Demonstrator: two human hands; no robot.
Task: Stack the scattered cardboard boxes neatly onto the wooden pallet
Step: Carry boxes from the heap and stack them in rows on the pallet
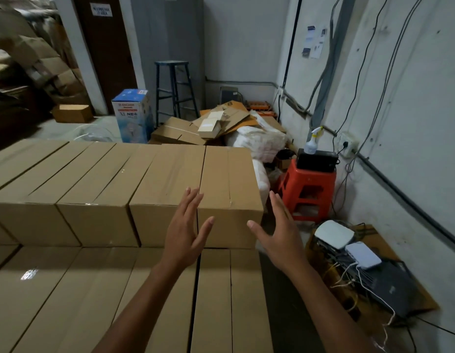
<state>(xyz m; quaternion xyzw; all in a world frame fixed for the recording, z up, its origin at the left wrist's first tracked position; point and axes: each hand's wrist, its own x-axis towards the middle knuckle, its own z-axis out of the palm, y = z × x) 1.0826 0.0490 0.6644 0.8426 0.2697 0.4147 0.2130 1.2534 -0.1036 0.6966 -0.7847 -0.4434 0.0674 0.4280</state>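
Observation:
Taped brown cardboard boxes stand in tight rows, an upper row [94, 179] behind a lower row [99, 289] close to me. The rightmost upper box [229, 174] ends the row. My left hand [185, 230] is spread with straight fingers in front of that box's near left corner, fingertips at its top edge. My right hand [280, 233] is open too, just off the box's right side, holding nothing. The pallet is hidden under the boxes.
Right of the stack: an orange plastic stool [308, 192] carrying a black device and spray bottle, electronics and cables on cardboard [374, 271] on the floor. Behind: flattened cartons [196, 128], white sacks, a blue-white printed box [132, 115], a blue stool [174, 90].

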